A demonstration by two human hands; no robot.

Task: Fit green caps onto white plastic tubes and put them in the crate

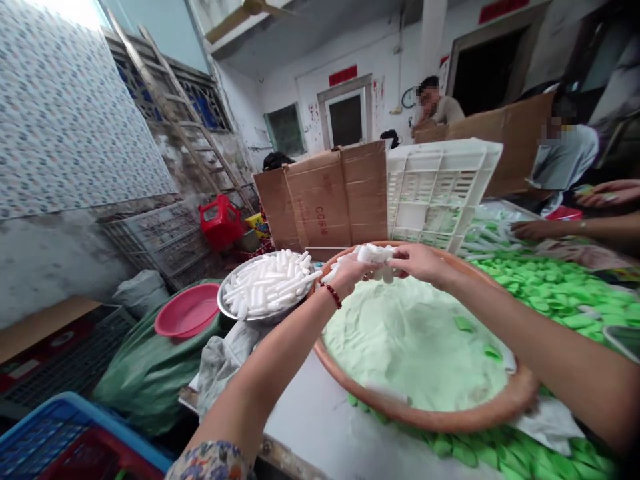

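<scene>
My left hand (pixel 350 272) and my right hand (pixel 419 261) meet above the far rim of a wide brown basin (pixel 440 419) filled with pale green powder (pixel 410 340). Both are closed on a bunch of white plastic tubes (pixel 376 253) held between them. A red bead bracelet circles my left wrist. Left of the basin a metal bowl (pixel 235 313) is heaped with more white tubes (pixel 267 283). A few green caps (pixel 464 325) lie on the powder.
Green caps (pixel 555 287) cover the table to the right, where another person's hands (pixel 537 230) work. A white crate (pixel 440 190) and cardboard boxes (pixel 325 200) stand behind. A pink bowl (pixel 185 310) rests on a green sack; a blue crate (pixel 65 433) sits bottom left.
</scene>
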